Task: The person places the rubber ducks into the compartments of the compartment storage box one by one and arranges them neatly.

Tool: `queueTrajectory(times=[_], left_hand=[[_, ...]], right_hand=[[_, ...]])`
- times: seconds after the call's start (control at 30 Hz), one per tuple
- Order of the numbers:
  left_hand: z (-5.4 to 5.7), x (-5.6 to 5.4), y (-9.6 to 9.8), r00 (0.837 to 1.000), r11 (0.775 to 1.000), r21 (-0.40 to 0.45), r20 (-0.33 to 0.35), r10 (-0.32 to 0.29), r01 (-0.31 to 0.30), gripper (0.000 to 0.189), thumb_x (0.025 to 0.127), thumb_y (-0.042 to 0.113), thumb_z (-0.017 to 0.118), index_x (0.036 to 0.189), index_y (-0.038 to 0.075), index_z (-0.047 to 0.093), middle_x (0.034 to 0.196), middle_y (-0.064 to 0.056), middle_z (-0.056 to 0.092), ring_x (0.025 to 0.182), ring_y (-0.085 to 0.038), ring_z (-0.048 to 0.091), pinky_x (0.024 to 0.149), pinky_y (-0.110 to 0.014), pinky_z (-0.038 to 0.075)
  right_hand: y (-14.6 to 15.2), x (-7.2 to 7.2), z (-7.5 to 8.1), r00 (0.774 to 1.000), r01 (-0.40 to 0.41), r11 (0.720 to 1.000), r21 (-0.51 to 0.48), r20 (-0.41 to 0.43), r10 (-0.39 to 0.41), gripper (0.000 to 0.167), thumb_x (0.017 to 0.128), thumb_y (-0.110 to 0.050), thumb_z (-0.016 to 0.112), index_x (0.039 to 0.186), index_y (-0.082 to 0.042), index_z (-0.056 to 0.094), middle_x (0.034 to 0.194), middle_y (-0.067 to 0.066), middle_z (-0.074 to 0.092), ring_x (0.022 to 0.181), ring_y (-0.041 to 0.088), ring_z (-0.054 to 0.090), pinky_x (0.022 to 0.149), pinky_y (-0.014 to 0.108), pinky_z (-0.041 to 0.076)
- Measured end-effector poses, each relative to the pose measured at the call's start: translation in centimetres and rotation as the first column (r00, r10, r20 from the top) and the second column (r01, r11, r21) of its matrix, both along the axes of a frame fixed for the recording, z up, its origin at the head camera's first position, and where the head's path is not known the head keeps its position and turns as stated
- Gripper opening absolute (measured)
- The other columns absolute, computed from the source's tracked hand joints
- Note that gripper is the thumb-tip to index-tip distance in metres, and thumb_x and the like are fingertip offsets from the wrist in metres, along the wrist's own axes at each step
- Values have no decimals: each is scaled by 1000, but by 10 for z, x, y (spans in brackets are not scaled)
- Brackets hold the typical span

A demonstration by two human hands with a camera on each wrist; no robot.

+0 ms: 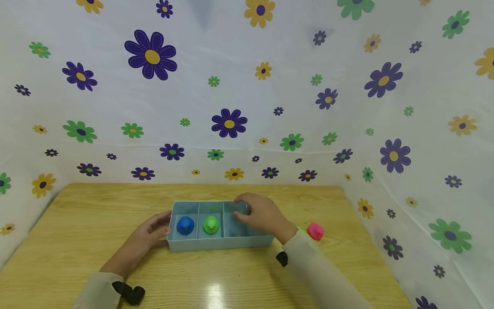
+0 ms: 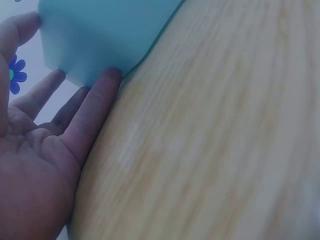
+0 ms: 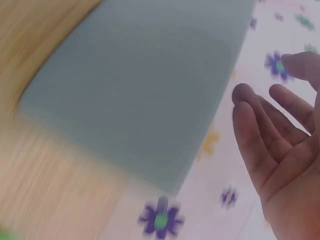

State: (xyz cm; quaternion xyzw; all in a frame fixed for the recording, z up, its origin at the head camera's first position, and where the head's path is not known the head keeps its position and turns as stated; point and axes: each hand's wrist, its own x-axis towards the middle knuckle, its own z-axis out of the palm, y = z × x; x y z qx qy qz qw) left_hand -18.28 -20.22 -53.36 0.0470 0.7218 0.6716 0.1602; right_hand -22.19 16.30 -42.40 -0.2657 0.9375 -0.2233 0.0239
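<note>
A light blue divided tray (image 1: 220, 244) lies lengthwise on the table. A blue rubber duck (image 1: 185, 225) sits in its leftmost compartment, and a green rubber duck (image 1: 211, 225) occupies the one beside it. With extended fingers, my left hand (image 1: 148, 234) touches the tray's left end; the left wrist view shows the fingertips against the end wall (image 2: 105, 40). Over the tray's right part hovers my right hand (image 1: 264, 214), fingers loosely bent and apart, holding nothing. It hides some of the right compartments. In the right wrist view the fingers are above the tray's wall (image 3: 135, 90).
Right of the tray, a pink rubber duck (image 1: 315, 231) rests on the wooden table (image 1: 115, 206). Next to it a green object (image 1: 301, 230) is mostly hidden by the right wrist. A flower-patterned white sheet (image 1: 193, 94) hangs behind and to the sides.
</note>
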Motion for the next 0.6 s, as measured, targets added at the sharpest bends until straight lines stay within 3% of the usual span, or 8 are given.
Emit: queueTrajectory(times=[0.07, 0.37, 0.6], left_hand=[[0, 0, 0, 1000, 1000, 1, 5, 0, 0, 68, 105, 33, 63, 162, 15, 31, 162, -18, 36, 146, -41, 39, 99, -44, 57], [5, 2, 2, 1000, 1000, 2, 10, 0, 0, 67, 106, 29, 61, 163, 12, 29, 162, -21, 35, 145, -43, 38, 99, -44, 57], [6, 1, 3, 1000, 1000, -5, 15, 15, -15, 67, 105, 30, 62, 162, 13, 31, 163, -20, 35, 146, -42, 38, 99, -42, 57]], right_hand=[[20, 0, 3, 1000, 27, 1000, -13, 7, -27, 35, 97, -32, 73, 126, -13, 70, 117, 3, 73, 90, 17, 69, 75, 36, 58], [118, 5, -2, 991, 97, 994, 43, 92, -100, 34, 96, -29, 73, 124, -9, 70, 120, 7, 72, 108, 26, 66, 94, 48, 56], [166, 15, -9, 984, 84, 992, 89, 148, -97, 26, 96, -24, 74, 116, -8, 73, 111, 4, 72, 100, 23, 65, 88, 46, 57]])
